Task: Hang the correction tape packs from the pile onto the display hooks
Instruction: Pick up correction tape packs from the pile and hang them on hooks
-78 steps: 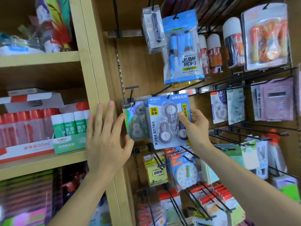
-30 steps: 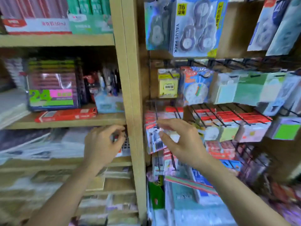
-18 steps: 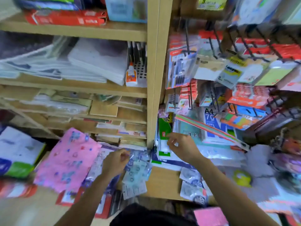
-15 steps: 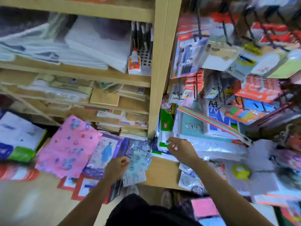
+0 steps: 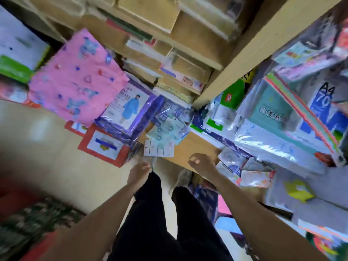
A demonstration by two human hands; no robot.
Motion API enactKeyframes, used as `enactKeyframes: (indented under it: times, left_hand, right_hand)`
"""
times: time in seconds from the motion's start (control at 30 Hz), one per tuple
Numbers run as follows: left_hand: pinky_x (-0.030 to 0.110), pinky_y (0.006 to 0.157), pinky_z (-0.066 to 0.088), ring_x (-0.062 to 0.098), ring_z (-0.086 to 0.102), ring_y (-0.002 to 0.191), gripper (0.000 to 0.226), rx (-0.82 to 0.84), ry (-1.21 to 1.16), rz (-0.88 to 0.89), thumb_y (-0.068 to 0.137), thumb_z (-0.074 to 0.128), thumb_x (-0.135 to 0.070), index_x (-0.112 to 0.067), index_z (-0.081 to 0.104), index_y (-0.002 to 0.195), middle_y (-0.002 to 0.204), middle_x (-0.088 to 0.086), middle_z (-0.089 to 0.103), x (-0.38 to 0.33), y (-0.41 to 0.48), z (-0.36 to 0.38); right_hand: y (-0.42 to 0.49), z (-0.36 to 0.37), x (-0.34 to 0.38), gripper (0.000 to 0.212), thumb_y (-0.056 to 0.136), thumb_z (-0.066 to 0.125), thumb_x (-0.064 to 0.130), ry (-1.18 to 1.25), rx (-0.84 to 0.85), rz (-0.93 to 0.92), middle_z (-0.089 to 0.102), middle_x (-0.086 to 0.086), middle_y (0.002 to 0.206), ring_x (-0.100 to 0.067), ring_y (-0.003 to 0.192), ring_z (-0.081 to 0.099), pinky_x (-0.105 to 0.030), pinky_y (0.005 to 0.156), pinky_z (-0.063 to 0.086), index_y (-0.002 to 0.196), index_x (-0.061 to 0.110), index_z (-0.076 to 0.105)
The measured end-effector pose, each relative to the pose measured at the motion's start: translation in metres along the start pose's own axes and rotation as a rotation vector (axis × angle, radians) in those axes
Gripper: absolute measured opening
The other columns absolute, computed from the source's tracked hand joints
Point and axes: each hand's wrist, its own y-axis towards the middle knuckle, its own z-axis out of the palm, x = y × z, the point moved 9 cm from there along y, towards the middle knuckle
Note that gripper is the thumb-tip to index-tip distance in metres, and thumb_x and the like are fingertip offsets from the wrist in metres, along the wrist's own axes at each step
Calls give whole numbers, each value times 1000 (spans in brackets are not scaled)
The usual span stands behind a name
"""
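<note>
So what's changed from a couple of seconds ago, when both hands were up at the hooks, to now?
The view has swung down from the hooks to the low wooden ledge. The right hand let go of the hung blue value pack and now hovers empty, fingers curled. The left hand dropped to the near edge of the pile of pale blue-green correction tape packs; blur hides any grip. The pile itself has stayed on the ledge.

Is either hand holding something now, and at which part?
Right hand: nothing, fingers loose. Left hand is closed near the correction tape packs; any grip is too blurred to tell.
</note>
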Motion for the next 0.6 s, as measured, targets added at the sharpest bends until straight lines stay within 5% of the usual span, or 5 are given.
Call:
enactKeyframes:
  times: [0.13,0.37,0.43,0.53,0.6]
  left_hand:
    - [27,83,37,24,63,100,10,-73,-179,-124,94,64,-18,-13,70,101,104,5,68,30,50,13]
    - [37,89,52,23,63,95,58,-168,-461,-243,75,74,-27,-7,52,125,94,1,66,59,136,24]
    - [38,85,56,24,66,93,52,-141,-569,-278,83,76,-17,-3,54,128,108,8,68,73,160,35]
    - [27,57,50,14,61,58,32,-103,-663,-309,89,71,-6,0,62,119,86,12,69,92,181,45]
    - [23,55,49,9,56,53,17,-102,-699,-299,90,69,-1,-2,66,106,82,12,65,94,183,45]
  right_hand:
    - [55,33,-14,20,88,69,36,51,37,93,73,2,99,-15,94,67,-27,83,49,102,22,71]
    - [143,82,-27,39,78,78,40,447,-85,327,73,-10,97,-27,83,69,-41,74,56,107,17,67]
    - [161,99,-25,39,79,79,35,605,-113,400,70,-11,97,-25,75,64,-39,72,54,108,14,64]
    - [183,123,-15,38,88,73,34,757,-93,509,62,-9,98,-18,68,54,-31,67,48,109,6,61]
    - [194,132,-6,38,89,70,40,801,-94,568,54,-7,101,-20,79,52,-31,77,45,103,9,55]
